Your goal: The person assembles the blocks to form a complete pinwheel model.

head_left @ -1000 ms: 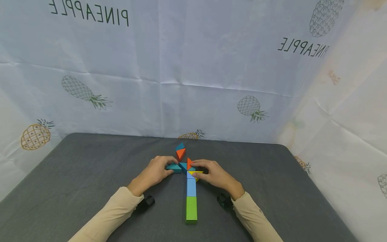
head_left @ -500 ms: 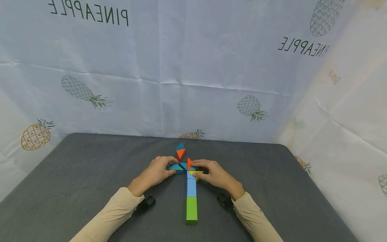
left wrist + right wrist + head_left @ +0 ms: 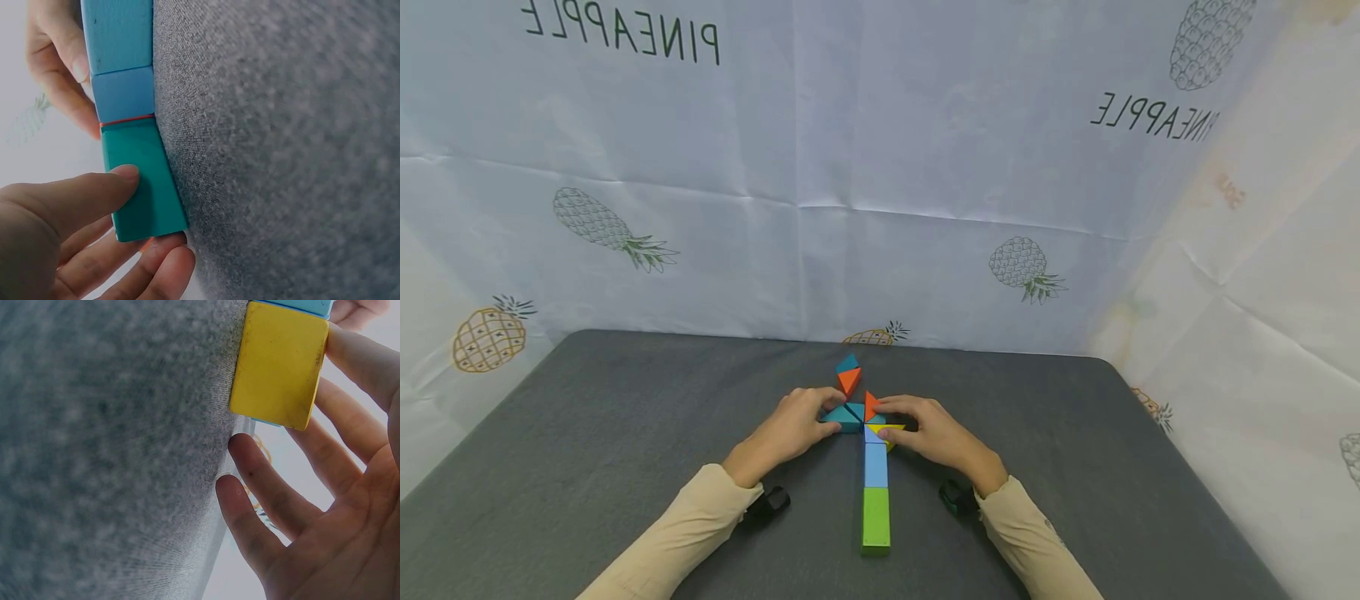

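Observation:
My left hand (image 3: 790, 423) pinches a teal triangular block (image 3: 844, 423) at the left end of a flat block arrangement. In the left wrist view, the thumb lies on the block's side face (image 3: 150, 209), with fingertips behind and below. My right hand (image 3: 936, 431) holds a yellow triangular block (image 3: 893, 427) with the thumb, while its index finger touches an orange triangle (image 3: 870, 407). Two fingers stretch out loosely in the right wrist view, beside the yellow block's face (image 3: 278, 365). Between both hands lies a blue triangular block (image 3: 856, 410), close against the teal one.
Toward me run a light blue block (image 3: 876, 464) and a green block (image 3: 876, 521) in a straight column. Beyond the hands lie another orange triangle (image 3: 849, 381) and a small blue triangle (image 3: 847, 363). A pineapple-print curtain (image 3: 880, 167) hangs behind the dark grey table (image 3: 662, 400).
My left hand has slid the teal triangular block slightly right, narrowing the gap to the blue block. My right hand has stayed in place.

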### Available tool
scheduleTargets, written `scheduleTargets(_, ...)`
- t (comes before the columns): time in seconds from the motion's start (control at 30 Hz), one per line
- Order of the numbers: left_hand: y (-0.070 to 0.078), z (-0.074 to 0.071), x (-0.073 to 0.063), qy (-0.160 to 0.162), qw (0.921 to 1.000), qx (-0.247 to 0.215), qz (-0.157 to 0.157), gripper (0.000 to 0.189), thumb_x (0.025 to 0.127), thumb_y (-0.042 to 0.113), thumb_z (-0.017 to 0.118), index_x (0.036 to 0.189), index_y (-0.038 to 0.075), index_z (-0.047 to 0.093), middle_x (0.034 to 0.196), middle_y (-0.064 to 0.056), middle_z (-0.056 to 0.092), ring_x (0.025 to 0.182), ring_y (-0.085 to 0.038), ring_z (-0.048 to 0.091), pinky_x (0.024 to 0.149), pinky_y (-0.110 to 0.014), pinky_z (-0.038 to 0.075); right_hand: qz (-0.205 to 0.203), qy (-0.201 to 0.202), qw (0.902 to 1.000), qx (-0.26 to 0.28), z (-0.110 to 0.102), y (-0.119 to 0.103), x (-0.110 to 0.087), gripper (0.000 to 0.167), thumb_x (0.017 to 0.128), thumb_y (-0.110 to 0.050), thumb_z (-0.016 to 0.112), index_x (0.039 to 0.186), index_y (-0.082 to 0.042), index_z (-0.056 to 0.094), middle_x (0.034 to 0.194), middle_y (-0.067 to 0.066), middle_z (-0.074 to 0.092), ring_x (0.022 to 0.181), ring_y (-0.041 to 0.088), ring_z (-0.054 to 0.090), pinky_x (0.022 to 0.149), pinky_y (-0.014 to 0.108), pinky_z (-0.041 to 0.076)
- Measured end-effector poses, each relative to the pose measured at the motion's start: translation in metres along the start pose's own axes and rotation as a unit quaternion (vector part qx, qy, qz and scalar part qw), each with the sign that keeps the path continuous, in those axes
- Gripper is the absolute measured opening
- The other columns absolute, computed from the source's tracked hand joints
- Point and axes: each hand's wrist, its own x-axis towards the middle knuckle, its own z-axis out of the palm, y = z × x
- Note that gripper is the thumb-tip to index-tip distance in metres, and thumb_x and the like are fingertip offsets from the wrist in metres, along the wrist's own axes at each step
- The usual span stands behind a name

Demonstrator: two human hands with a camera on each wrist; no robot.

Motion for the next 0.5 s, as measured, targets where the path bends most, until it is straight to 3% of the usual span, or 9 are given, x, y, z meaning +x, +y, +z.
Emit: scheduleTargets(0.5,0.0009,0.0009,0.0029,-0.001,0.9998,0.004,0.019,0.037,0.085,0.007,0.077,0.12,0.001,0.069,0.105,-0.01,0.073,0.097,-0.023,0.069,0.084,-0.042,0.056,0.004,0.0,1.0,0.0,0.0004,-0.0003,0.0005,0.045,0.097,-0.027,0.065,0.138,-0.009,0.059,0.143,0.009,0.057,0.138,0.029,0.049,0.108,0.05,0.044)
